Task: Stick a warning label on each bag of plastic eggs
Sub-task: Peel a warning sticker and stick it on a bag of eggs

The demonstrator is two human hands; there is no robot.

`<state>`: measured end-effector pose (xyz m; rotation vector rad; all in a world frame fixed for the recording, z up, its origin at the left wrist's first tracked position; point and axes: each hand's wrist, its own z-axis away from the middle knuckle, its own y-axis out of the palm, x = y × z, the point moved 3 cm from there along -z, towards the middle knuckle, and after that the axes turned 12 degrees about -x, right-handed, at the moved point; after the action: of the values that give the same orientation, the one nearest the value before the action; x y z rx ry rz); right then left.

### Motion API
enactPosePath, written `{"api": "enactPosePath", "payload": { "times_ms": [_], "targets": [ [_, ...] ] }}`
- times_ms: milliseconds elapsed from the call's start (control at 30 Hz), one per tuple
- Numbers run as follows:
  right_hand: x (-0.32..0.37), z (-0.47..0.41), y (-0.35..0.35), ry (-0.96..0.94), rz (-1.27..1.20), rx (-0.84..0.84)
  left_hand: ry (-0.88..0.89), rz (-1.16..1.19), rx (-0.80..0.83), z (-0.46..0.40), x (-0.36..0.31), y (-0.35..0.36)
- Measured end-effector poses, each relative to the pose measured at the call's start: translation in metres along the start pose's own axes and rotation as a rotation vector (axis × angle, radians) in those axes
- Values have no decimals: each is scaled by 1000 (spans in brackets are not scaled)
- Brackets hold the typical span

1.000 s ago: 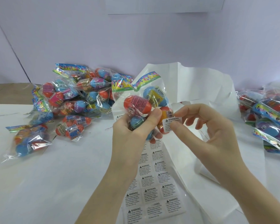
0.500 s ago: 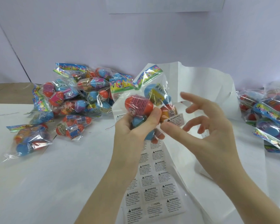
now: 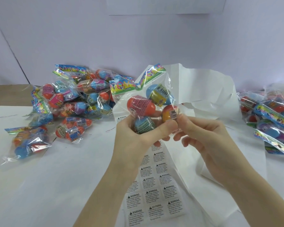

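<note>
Lying nearest, at the bottom centre of the frame, a sheet of warning labels [image 3: 154,200], its lower edge running out of the picture and its upper rows hidden behind the hands. Spreading to either side, bare white table [image 3: 47,185] in the lower left, offering open room, and crumpled white backing paper [image 3: 203,89] rising behind and to the right of centre. Meeting at the centre of the frame, the left hand [image 3: 134,136] gripping a clear bag of plastic eggs [image 3: 152,104] from below, fingers and thumb curled round its lower part, and the right hand [image 3: 206,136] pinching the bag's lower right corner between thumb and forefinger, remaining fingers loosely curled. Covered by the thumbs, the spot being pressed, so no telling whether a label is sitting there. Piling up in the middle left, a heap of egg bags [image 3: 75,102], one bag lying apart toward the left edge. Crowding the right edge, more egg bags [image 3: 272,117], cut off by the frame. Standing farthest back, a plain pale wall [image 3: 138,38].
</note>
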<state>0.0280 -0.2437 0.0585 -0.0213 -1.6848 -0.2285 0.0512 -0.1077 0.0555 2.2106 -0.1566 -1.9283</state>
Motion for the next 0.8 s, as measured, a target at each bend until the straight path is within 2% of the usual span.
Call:
{"api": "enactPosePath", "payload": {
  "times_ms": [100,300,533,667,800],
  "targets": [
    [-2,-1,0,55,-39,-6,-12,7,-28,0,1,-1],
    [-1,-1,1,26,-32,-65,-24,-12,-28,1,0,0],
    [4,2,5,-136,132,-123,-39,5,-68,1,-2,1],
    [-1,-1,0,-70,39,-156,-48,0,-59,3,-2,3],
    [-2,-2,0,1,-8,-106,-30,-20,-45,2,0,1]
  ]
}}
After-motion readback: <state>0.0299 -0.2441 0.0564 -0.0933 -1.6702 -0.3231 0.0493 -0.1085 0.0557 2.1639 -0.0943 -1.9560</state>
